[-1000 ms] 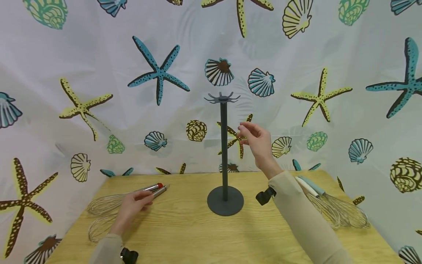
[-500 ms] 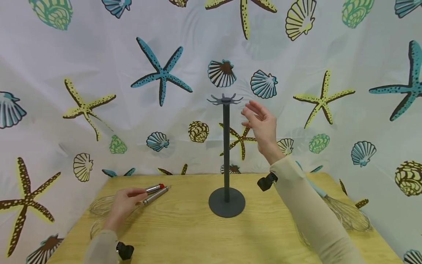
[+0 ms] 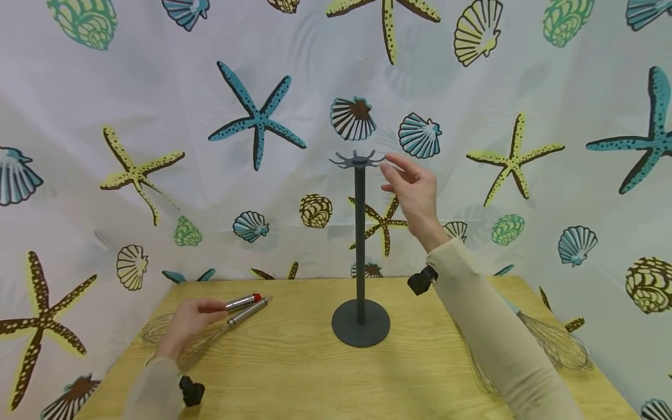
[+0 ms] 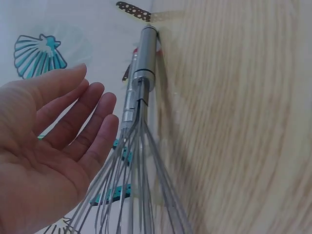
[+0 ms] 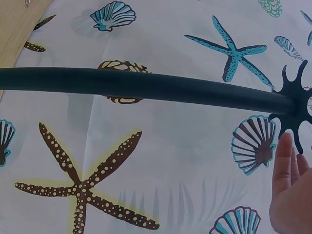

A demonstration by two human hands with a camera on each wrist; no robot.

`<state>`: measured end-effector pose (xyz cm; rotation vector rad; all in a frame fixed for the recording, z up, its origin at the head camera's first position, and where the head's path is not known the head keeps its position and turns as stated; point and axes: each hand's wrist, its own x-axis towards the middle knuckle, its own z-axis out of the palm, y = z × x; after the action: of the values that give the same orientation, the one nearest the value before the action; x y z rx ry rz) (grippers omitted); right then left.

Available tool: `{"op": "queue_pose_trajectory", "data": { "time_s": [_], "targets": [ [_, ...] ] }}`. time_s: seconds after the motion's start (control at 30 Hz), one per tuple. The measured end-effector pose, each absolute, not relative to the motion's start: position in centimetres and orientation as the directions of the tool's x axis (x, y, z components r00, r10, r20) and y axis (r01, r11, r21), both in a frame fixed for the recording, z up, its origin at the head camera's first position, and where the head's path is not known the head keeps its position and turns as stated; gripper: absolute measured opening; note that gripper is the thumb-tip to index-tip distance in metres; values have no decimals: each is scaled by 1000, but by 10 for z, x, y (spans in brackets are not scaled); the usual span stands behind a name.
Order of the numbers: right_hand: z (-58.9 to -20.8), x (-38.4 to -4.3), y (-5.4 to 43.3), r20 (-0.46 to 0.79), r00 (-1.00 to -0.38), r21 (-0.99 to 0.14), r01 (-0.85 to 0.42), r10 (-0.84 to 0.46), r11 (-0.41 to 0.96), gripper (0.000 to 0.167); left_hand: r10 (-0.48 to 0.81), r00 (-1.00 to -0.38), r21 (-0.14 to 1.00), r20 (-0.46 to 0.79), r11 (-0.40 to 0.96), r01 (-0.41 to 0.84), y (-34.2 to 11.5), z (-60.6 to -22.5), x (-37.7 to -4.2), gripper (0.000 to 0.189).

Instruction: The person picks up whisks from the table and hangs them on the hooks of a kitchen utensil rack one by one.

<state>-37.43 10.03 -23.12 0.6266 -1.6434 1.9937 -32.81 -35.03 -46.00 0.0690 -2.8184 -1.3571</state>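
Note:
A dark grey stand (image 3: 360, 245) rises from a round base, with a ring of curved hooks (image 3: 359, 158) on top. My right hand (image 3: 417, 192) is at the right side of those hooks, its fingers loosely bent. In the right wrist view the fingertips meet the hook tips (image 5: 298, 146); whether they touch cannot be told. At the left lie two metal whisks: one with a plain silver handle (image 3: 247, 313), the other with a red-ended handle (image 3: 241, 301). Beside them hovers my left hand (image 3: 186, 324), fingers relaxed, holding nothing; the left wrist view shows a gap to the silver-handled whisk (image 4: 145, 56).
On the right of the wooden table (image 3: 294, 361), a whisk (image 3: 556, 344) lies partly behind the right sleeve (image 3: 488, 315), and wires of another whisk (image 3: 480, 370) show under the forearm. A cloth with shells and starfish (image 3: 283, 245) hangs behind and at the sides.
My right hand has risen along the stand and come in to its hooks. My left hand has drawn back to the left, off the silver-handled whisk, which stays lying on the table.

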Motion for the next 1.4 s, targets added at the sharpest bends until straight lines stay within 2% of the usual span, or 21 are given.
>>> {"op": "queue_pose_trajectory", "data": {
  "time_s": [0.2, 0.47, 0.7, 0.83, 1.03, 1.27, 1.4],
  "targets": [
    [-225, -373, 96, 611, -784, -756, -619, 109, -213, 33, -15, -1000, 790, 2, 614, -7, -348, -470, -342, 41],
    [-223, -375, 96, 595, -795, -762, -604, 115, -235, 30, 21, -998, 763, -55, 645, -29, -349, -475, -355, 43],
    [-222, -373, 97, 592, -799, -767, -598, 105, -231, 31, 49, -994, 770, -96, 637, -43, -351, -479, -365, 35],
    [-221, -374, 97, 584, -806, -778, -589, 93, -217, 30, 105, -990, 751, -97, 660, -3, -351, -481, -368, 32],
    [-219, -373, 96, 586, -806, -781, -590, 87, -206, 31, 175, -978, 744, -112, 667, 34, -352, -481, -368, 38],
    [-223, -373, 95, 592, -803, -772, -591, 73, -236, 10, 176, -975, 751, -135, 660, 15, -354, -482, -368, 36],
    [-223, -373, 92, 613, -786, -760, -614, 78, -213, 20, 183, -975, 737, -124, 675, 33, -352, -480, -366, 36]
  ]
}}
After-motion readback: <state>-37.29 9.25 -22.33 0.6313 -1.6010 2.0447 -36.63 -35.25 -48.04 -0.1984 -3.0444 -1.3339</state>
